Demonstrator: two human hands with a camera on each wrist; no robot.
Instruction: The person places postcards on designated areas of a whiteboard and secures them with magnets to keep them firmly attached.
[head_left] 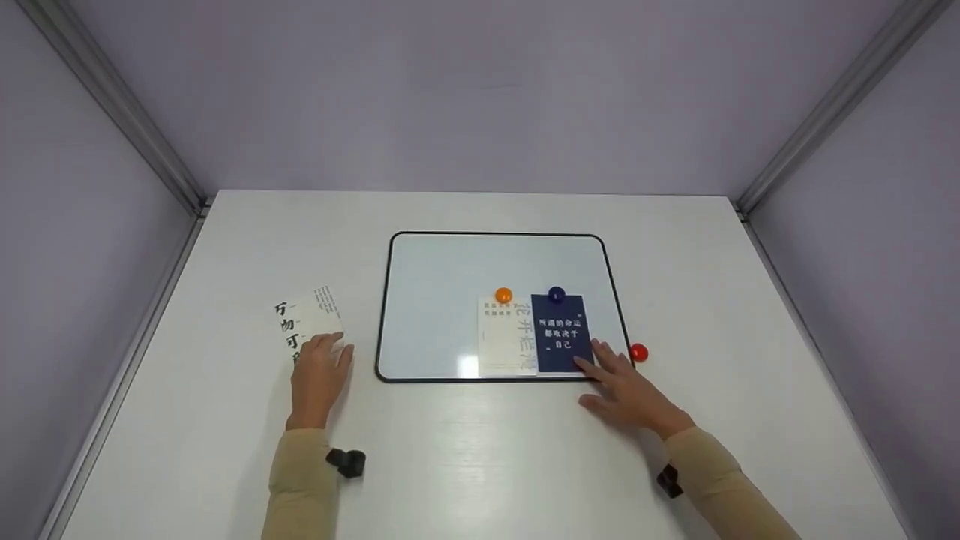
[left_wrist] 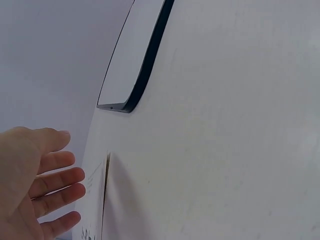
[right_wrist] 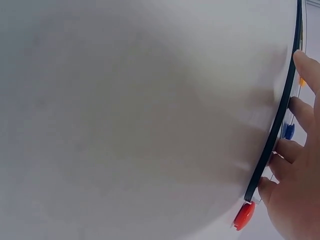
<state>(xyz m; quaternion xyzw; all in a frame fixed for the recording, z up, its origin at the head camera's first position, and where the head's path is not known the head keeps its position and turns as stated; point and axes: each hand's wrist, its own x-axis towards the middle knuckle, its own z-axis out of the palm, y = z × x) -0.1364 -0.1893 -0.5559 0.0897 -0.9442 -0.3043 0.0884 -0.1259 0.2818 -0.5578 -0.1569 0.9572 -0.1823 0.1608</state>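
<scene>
My left hand is over the near end of a white card with black brush writing, at the left of the table. In the left wrist view its fingers are loosely bent with nothing between them, beside the card edge. My right hand spreads its fingers at the lower right corner of the whiteboard, fingertips at the edge of a dark blue card. A navy round magnet sits at that card's top. Beside it lies a cream card with an orange magnet at its top.
A red round magnet sits just outside the whiteboard's right edge, near my right hand. The white table is bordered by grey panels at the back and sides. Black wrist cameras are on both sleeves.
</scene>
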